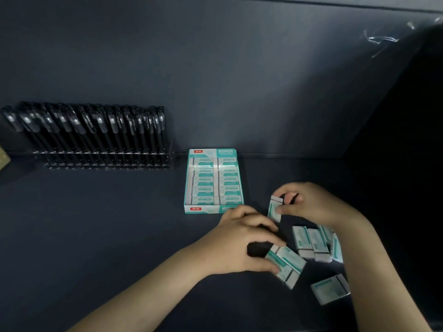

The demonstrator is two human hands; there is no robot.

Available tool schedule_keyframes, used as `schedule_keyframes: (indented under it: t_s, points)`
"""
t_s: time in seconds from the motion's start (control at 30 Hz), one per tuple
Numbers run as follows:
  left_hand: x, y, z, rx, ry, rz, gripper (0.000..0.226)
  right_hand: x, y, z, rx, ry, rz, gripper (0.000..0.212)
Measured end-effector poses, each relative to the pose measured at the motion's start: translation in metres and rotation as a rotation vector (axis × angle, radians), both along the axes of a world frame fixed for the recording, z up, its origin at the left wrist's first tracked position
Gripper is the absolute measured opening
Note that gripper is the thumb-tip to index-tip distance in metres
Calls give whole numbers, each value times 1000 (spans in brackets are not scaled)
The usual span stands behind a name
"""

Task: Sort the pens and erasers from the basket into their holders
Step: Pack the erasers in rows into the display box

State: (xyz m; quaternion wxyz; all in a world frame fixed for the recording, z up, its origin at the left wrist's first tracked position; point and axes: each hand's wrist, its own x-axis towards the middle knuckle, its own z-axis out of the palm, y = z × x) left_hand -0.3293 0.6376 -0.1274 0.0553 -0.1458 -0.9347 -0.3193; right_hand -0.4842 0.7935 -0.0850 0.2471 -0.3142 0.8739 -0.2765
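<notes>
Gathering loose erasers (pixel 314 244) from the dark shelf (pixel 119 224) beside the eraser box (pixel 206 209); judged well into the eraser step. Pinched one eraser (pixel 275 209) upright in the right hand (pixel 316 204), just right of the box's near corner. Gripped a second eraser (pixel 286 264) in the curled left hand (pixel 239 245). Found the pens (pixel 96 130) standing in their rack (pixel 107 164), apparently sorted. Saw no open slot in the full-looking box. Probably needed next: finding a gap, then laying each held eraser in flat.
</notes>
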Motion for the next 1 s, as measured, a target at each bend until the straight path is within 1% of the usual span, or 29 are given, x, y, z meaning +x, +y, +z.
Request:
schedule_keyframes:
  t_s: [0.1, 0.17, 0.23, 0.3, 0.37, 0.57, 0.63, 0.7, 0.77, 0.8, 0.83, 0.9, 0.93, 1.0]
  points:
    - [3, -7, 1, -10, -4, 25, 47, 1, 0, -1, -40, 18, -12, 30]
    - [6, -13, 3, 6, -35, 47, 46, 5, 0, -1, -59, 58, -33, 28]
    - [9, -19, 5, 78, -90, 77, 40, 10, -1, 0, -61, 80, -50, 27]
    - [11, -23, 7, 144, -133, 101, 32, 15, -2, 0, -33, 95, -65, 35]
    - [11, -23, 11, 177, -165, 122, 29, 19, -5, 1, -25, 94, -91, 38]
    - [11, -24, 14, 343, -122, 220, 23, 21, -8, 1, -92, 51, -186, 26]
    - [14, -29, 19, 448, -110, 247, 22, 23, -7, 2, -152, 29, -219, 24]
    - [18, -38, 29, 648, -76, 289, 24, 27, -10, 6, -287, -33, -269, 25]
    - [20, -52, 39, 834, -8, 376, 23, 31, -15, 13, -468, -162, -320, 25]
    - [21, -61, 42, 893, 24, 434, 22, 34, -19, 17, -554, -246, -331, 24]
    - [21, -71, 44, 927, 49, 488, 22, 37, -23, 21, -624, -331, -325, 23]
    - [21, -92, 46, 931, 76, 563, 23, 41, -34, 27, -720, -463, -284, 23]
    - [21, -101, 47, 923, 77, 590, 24, 43, -42, 29, -740, -495, -268, 23]
    - [21, -118, 44, 909, 68, 635, 25, 47, -62, 31, -722, -488, -264, 24]
